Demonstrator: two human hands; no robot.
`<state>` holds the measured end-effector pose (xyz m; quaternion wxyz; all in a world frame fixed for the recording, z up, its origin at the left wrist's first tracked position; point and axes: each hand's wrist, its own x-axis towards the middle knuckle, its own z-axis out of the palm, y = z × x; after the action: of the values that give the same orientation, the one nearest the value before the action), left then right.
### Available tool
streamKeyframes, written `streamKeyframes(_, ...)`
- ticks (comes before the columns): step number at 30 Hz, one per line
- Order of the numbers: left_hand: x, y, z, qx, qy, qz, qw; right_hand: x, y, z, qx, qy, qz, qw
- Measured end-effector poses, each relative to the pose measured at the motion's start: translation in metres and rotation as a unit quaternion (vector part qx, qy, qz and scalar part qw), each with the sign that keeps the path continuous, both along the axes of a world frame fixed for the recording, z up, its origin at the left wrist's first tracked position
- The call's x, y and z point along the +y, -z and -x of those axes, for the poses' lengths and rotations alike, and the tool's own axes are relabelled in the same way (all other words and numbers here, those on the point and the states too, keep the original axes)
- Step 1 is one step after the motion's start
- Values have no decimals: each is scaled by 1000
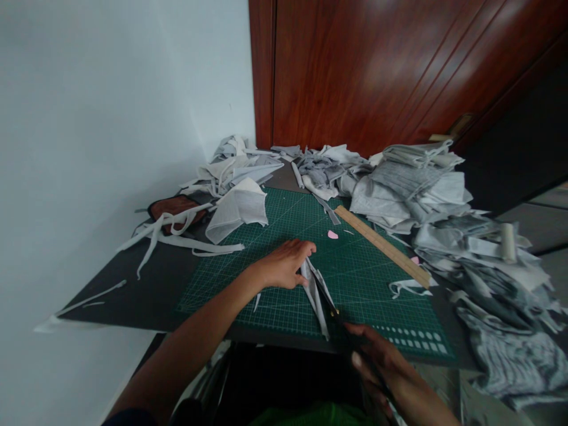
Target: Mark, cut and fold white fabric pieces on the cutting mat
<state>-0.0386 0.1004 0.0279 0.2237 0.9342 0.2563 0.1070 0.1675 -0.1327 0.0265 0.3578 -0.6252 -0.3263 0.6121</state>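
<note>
My left hand [290, 264] pinches the far end of a narrow pale fabric strip [314, 299] over the green cutting mat [284, 228]. Its fingers are closed on the cloth. In my right hand [377, 358] is a pair of black scissors [331, 303], held by the handles near the mat's front edge. The blades point away from me and lie along the strip, between its two edges. My fingers partly hide the scissor handles.
A wooden ruler [384, 245] lies slantwise on the mat. Grey fabric piles [412, 183] line the right and back. Fabric scraps [239, 207] and a brown pouch-like piece [177, 212] lie left. A pink chalk-like piece [332, 235] rests mid-mat. A wall [110, 118] borders the left.
</note>
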Motion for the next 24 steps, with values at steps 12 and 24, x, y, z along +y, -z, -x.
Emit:
streamKeyframes(12,5,-2,2,3,34,-67,997,2,4,-2,4,-5,1,1000)
streamKeyframes(24,0,1,-9,-61,122,14,991,-25,13,-6,19,-4,-4,1000)
